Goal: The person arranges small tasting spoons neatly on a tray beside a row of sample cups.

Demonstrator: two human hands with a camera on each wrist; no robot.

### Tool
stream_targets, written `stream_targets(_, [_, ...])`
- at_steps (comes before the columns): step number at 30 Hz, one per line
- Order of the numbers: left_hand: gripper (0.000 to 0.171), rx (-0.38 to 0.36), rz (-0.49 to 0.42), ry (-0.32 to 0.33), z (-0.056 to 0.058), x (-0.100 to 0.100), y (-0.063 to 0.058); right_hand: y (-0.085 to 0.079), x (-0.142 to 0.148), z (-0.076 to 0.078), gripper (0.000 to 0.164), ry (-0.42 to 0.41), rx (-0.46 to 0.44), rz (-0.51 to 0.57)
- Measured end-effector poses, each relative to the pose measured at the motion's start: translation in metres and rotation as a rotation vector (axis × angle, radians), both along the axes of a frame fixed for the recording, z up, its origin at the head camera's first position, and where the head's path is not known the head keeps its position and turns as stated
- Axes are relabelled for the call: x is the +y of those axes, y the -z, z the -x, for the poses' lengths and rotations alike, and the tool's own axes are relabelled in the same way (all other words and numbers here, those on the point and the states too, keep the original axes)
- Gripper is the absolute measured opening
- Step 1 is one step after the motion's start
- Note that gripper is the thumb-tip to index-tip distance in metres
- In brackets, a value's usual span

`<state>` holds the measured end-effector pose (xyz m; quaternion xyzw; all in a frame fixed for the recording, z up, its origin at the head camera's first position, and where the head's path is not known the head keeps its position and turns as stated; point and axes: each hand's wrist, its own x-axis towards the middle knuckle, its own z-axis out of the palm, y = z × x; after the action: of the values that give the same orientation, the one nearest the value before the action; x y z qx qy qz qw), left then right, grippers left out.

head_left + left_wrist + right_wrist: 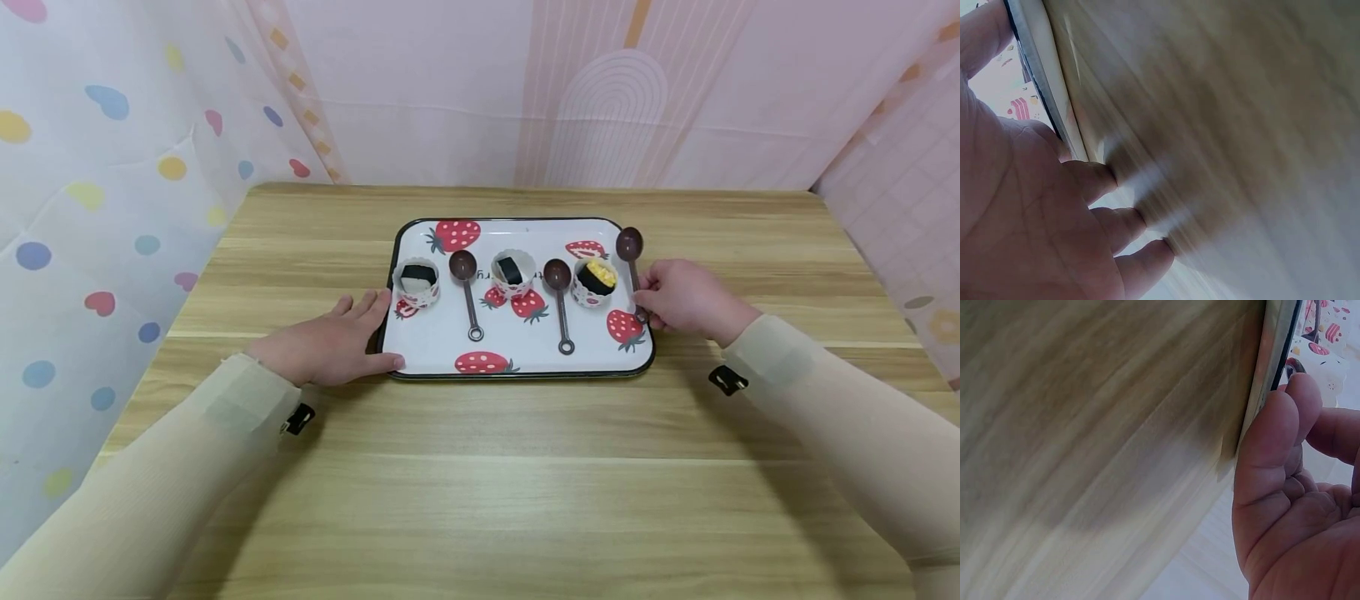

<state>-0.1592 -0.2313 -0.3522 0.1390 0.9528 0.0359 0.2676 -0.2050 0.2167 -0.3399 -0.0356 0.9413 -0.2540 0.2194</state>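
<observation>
A white strawberry-print tray with a dark rim lies on the table. My left hand rests at its left edge, fingers spread on the wood and thumb over the rim. At the right rim, my right hand pinches the handle of a brown measuring spoon, whose bowl points away from me. Two similar spoons lie between the paper cups. The left cup and middle cup hold white pieces with black bands; the right cup holds a yellow-topped black-wrapped piece.
The wooden table extends around the tray on all sides. A pink patterned curtain hangs behind its far edge, a dotted one at the left. Each forearm wears a wrapped wristband with a black clip.
</observation>
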Motion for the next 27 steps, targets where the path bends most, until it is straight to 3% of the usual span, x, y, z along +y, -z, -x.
stream_targets(27, [0.112,0.010,-0.014,0.008,-0.0003,-0.0004,0.0001,0.0012,-0.0023,0.0008,0.022,-0.032,0.001,-0.031])
